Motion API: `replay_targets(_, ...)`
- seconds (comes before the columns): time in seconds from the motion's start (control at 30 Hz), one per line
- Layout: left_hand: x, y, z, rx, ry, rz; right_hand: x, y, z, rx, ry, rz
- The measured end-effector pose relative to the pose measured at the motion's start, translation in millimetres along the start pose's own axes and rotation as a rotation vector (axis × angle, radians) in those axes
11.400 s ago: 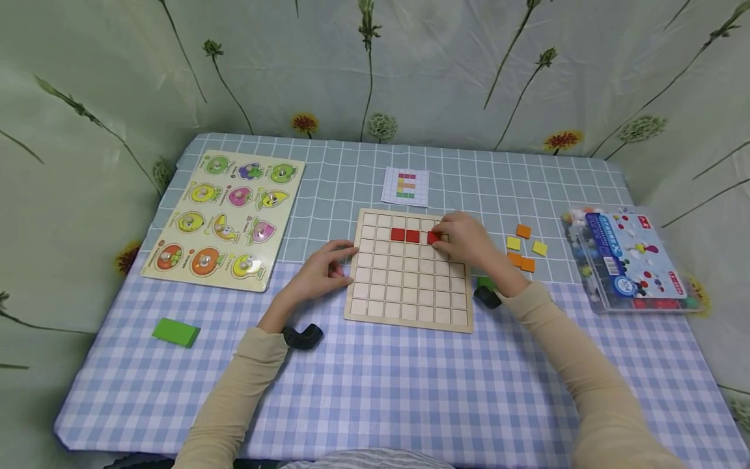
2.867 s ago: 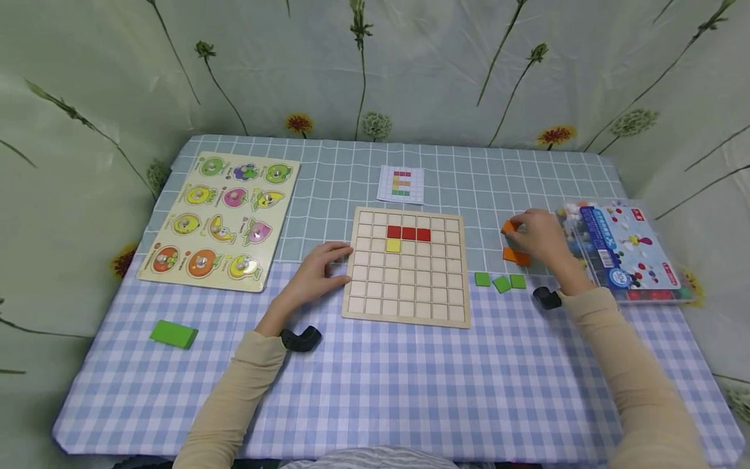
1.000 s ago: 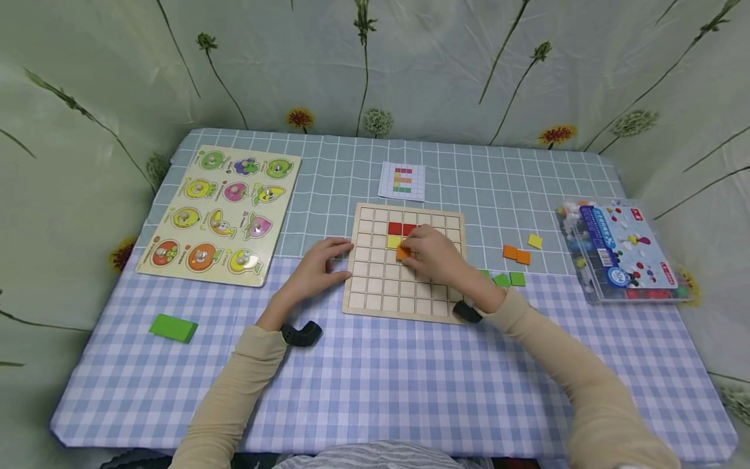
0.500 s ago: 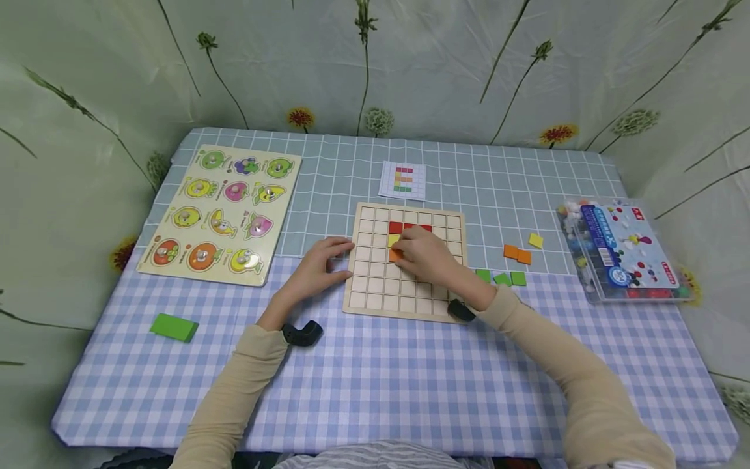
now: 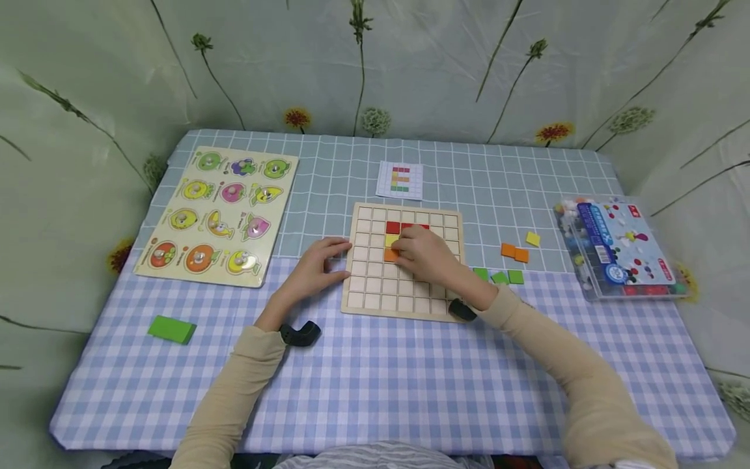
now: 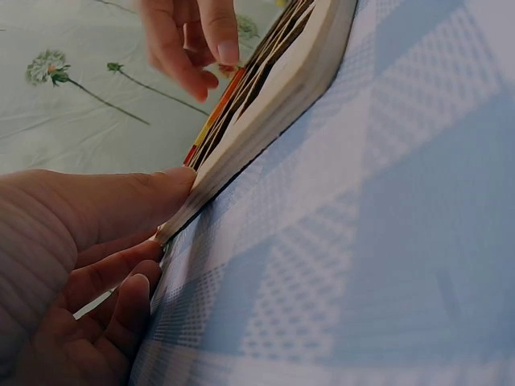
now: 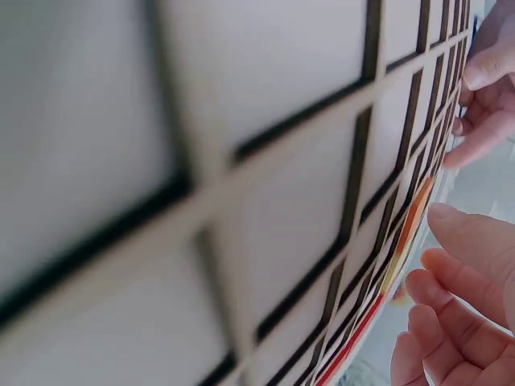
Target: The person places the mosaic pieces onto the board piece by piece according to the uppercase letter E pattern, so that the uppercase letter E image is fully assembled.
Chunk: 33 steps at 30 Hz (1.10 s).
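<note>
Reading from the left, the fruit puzzle board [image 5: 239, 212] carries captions beside its knobbed pieces, too small to read. At centre, a paper card [image 5: 400, 180] shows coloured squares forming a letter E. At right, a clear plastic box [image 5: 573, 260] bears a blue-and-white label [image 5: 624, 228] with a barcode and red patches; its lettering cannot be made out.

The table wears a blue-and-white gingham cloth [image 5: 328, 404] in its near part and a grey-blue gridded cloth [image 5: 328, 176] in its far part. A pale curtain [image 5: 433, 71] printed with flowers encloses the rear and both sides. A green block [image 5: 172, 329] lies at left. Three green tiles [image 5: 515, 277], two loose orange tiles [image 5: 521, 255] and a loose yellow tile [image 5: 532, 239] lie at right, short of the box.

The left hand [image 5: 315, 268] is spread, thumb and fingertips against the left edge of the wooden grid board [image 5: 372, 286]. On that board, the orange tile [image 5: 390, 255] lies just nearer than a yellow tile [image 5: 390, 241], which adjoins the red tiles [image 5: 393, 227]. The right hand [image 5: 428, 253] is over the board, fingers loosely bent, thumb and forefinger slightly apart, thumb tip at the orange tile; actual contact cannot be told.
</note>
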<state>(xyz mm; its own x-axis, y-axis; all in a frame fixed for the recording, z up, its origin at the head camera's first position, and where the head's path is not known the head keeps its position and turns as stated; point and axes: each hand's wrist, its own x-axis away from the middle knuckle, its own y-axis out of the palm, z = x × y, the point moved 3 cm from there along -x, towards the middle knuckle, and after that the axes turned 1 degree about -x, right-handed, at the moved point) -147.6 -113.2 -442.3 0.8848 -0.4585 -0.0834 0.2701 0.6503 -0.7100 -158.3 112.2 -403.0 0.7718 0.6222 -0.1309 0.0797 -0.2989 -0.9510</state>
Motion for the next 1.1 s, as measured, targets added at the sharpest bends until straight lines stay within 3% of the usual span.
replay_targets(0.27, -1.8, -0.6, -0.7, 0.008, 0.003, 0.006, 21.7, -19, 26, -0.008, 0.099, 0.053)
replay_targets(0.73, -1.9, -0.5, -3.1, 0.003, -0.003, 0.003, 68.0, -42, 71, 0.069, 0.188, 0.151)
replay_targets(1.1, -1.3, 2.1, -3.1, 0.003, -0.006, -0.006, 97.6, -50, 92, 0.119, 0.301, 0.111)
